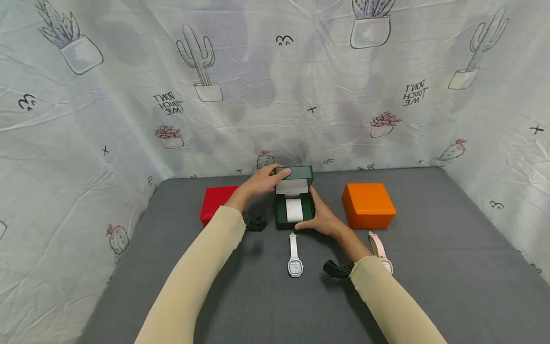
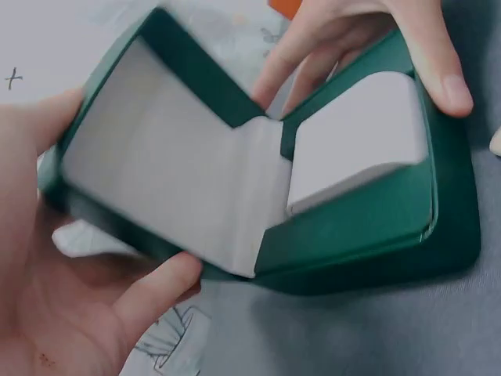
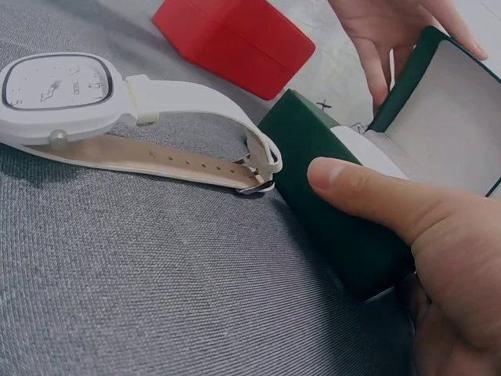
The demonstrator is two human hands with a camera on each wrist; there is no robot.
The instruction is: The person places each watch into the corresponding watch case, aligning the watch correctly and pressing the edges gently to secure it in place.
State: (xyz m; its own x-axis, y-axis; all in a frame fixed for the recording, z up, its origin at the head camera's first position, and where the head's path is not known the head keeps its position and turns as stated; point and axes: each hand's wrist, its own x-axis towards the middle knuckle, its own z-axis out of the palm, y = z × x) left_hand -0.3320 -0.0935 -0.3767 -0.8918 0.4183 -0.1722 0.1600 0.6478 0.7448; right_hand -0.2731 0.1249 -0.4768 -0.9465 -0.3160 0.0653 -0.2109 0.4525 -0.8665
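Note:
A green watch box (image 1: 281, 210) stands with its lid up on the grey table, a white cushion (image 1: 294, 210) inside it. My left hand (image 1: 263, 181) grips the raised lid (image 2: 164, 164), thumb on one side and fingers on the other. Around the right side of the base curls my right hand (image 1: 321, 215), its thumb on the front wall in the right wrist view. Just in front of the box lies a white watch (image 1: 295, 260) with its strap buckled toward the box.
A red box (image 1: 216, 200) is behind my left forearm. To the right sits an orange box (image 1: 369, 205), and a pink watch (image 1: 378, 246) lies partly hidden by my right sleeve. A printed cloth (image 1: 275, 95) hangs behind the table.

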